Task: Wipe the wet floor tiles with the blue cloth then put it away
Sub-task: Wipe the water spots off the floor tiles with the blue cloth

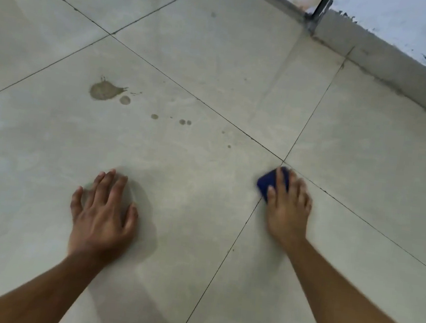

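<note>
The blue cloth lies folded small on the pale floor tiles, close to a crossing of grout lines. My right hand presses down on it with fingers spread over its top. My left hand rests flat on the tile to the left, fingers apart, holding nothing. A dark wet splash marks the tile farther away on the left, and a trail of small drops runs from it toward the right.
A grey skirting and a white wall run along the upper right. A dark metal post stands at the wall corner. Dark grout lines cross the floor diagonally.
</note>
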